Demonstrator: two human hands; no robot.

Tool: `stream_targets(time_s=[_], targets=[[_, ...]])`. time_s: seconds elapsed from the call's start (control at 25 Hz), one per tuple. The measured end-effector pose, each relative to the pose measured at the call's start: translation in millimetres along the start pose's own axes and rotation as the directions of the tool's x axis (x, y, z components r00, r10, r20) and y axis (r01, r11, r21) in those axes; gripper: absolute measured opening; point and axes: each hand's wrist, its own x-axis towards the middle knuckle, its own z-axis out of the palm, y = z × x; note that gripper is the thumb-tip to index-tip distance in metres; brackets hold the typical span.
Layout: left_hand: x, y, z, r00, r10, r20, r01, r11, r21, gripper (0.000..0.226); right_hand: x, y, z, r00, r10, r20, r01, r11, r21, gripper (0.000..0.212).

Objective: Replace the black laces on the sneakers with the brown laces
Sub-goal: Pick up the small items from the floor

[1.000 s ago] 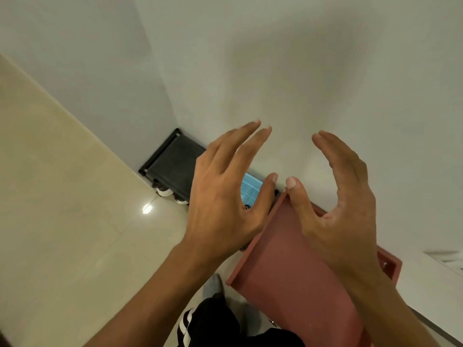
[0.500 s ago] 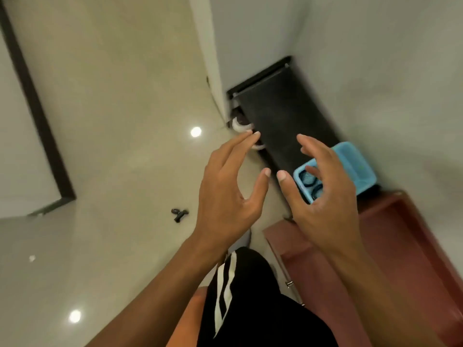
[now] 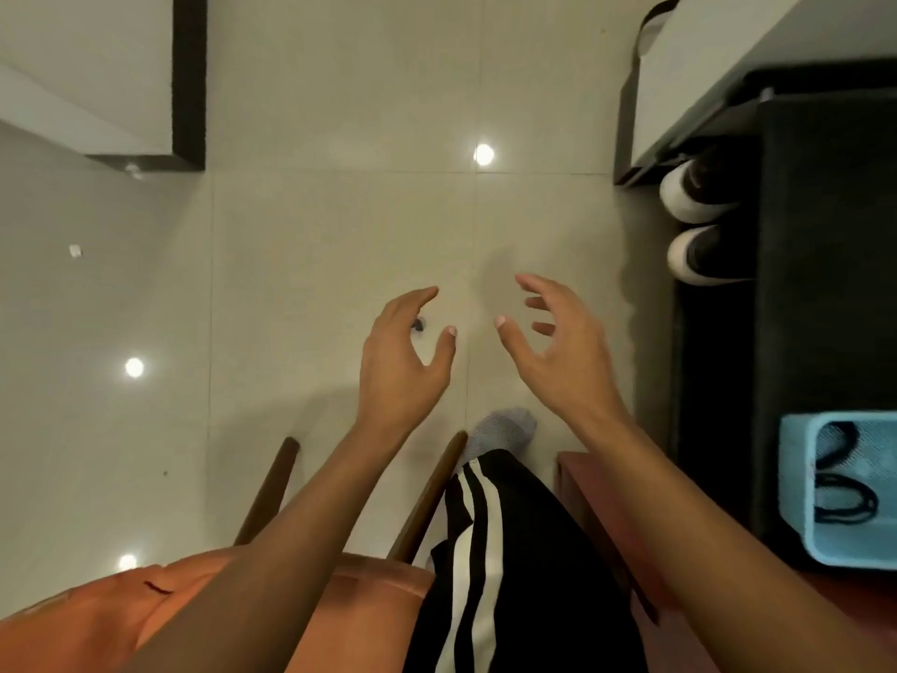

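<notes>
Both hands are held up in the air above the floor (image 3: pixel 340 211) and they are empty: the left hand (image 3: pixel 405 366) and the right hand (image 3: pixel 558 357) are apart from each other, palms turned a little inward, fingers loosely curved, gripping nothing. I judge that the work on the laces is not yet begun, and that the hands are kept free like this because the person, sitting on an orange chair (image 3: pixel 378 595), is only looking for the things. The sneakers (image 3: pixel 689 199), dark with white toes, stand side by side under a black shoe rack (image 3: pixel 825 235), well apart from the hands. Their toes stick out toward the room, so they should be easy to pull out. Their upper parts are hidden by the rack, so I cannot tell which laces are in them. At the right, near a reddish desk (image 3: pixel 587 502), a blue basket (image 3: pixel 796 478) holds dark loops of cord (image 3: pixel 844 502), probably laces kept together there so they are not lost; their exact colour I cannot tell. A small dark thing (image 3: pixel 418 325) lies on the floor just behind the left hand. The next move, I think, calls for a reach to the right for the sneakers
</notes>
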Motion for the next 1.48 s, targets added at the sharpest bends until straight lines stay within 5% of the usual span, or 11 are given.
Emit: stream_targets(time_s=[0.28,0.72,1.2,1.48], targets=[[68.1,-195.0,74.0,0.893,-0.447,-0.046,0.450,0.884,0.126,0.049,115.6,94.1,186.3,0.945,0.043,0.323,0.010,0.987,-0.161,0.052],[115.9,-308.5,126.0,0.857,-0.513,0.056,0.458,0.806,0.375,0.054,142.3,172.4,322.4,0.829,0.079,0.554,0.130,0.936,-0.328,0.062],[109.6,-309.2,142.5,0.866,-0.495,-0.073,0.496,0.833,0.244,0.036,134.2,179.0,316.4,0.872,0.080,0.482,0.056,0.963,-0.262,0.061],[96.1,-190.2,101.8,0.940,-0.342,-0.003,0.322,0.883,0.343,0.027,100.4,129.3,213.4,0.932,0.085,0.352,-0.015,0.980,-0.197,0.062]])
